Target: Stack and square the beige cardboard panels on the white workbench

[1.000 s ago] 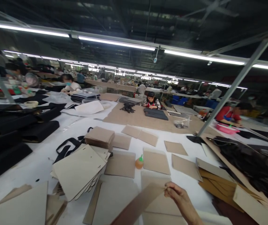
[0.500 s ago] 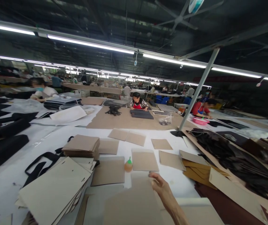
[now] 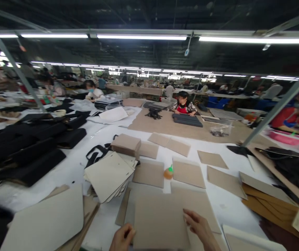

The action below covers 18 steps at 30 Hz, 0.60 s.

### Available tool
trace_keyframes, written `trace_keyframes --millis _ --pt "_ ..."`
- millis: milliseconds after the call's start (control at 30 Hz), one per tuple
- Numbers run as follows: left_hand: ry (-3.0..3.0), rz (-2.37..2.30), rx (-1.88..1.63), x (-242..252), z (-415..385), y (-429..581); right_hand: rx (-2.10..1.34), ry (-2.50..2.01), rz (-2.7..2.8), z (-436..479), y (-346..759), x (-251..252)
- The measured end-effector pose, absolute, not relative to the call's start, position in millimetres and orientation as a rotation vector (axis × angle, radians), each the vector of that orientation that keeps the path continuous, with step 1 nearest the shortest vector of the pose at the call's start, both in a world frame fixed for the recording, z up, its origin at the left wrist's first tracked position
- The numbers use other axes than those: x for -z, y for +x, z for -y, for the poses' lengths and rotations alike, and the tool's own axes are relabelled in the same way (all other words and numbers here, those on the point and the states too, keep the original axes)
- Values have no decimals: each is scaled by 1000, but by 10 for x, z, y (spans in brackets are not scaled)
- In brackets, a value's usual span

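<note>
A flat beige board (image 3: 159,219) lies before me at the bottom middle, over other beige panels. My left hand (image 3: 123,237) is closed at its lower left edge, thumb and fingers pinched there. At the right edge, my right hand (image 3: 199,228) has its curled fingers against the board. Beneath the board, a larger beige panel (image 3: 201,209) shows at the right. Just beyond stands a small round orange bottle (image 3: 168,173) with a green nozzle, between two beige panels. A stack of cream sheets with small slots (image 3: 110,172) lies to the left.
Behind the cream sheets sits a pile of beige boards (image 3: 125,143). Black rolled pieces (image 3: 34,160) cover the left; a pale sheet (image 3: 50,216) lies nearer. Brown panels (image 3: 272,202) lie right, by a slanted metal post (image 3: 280,104). A co-worker (image 3: 183,106) handles dark panels across the table.
The view has swung left, so things appear further right. My left hand has come into view at the board's left edge. My right hand is now lower along its right edge.
</note>
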State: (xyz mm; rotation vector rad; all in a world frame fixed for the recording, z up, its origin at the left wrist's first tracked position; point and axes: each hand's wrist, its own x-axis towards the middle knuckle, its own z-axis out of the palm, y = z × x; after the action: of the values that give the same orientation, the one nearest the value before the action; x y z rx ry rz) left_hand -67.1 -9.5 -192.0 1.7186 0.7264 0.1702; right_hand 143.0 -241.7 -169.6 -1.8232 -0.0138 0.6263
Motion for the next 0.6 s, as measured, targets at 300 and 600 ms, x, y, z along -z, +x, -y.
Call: trace_keyframes --millis 300,600 --pt "2038 -861 -138 2168 -390 -580 -706 -1767 84 2068 1245 1948" --pt "2080 -898 -92 2415 -456 -739 -716 -1838 126 2042 980 2291"
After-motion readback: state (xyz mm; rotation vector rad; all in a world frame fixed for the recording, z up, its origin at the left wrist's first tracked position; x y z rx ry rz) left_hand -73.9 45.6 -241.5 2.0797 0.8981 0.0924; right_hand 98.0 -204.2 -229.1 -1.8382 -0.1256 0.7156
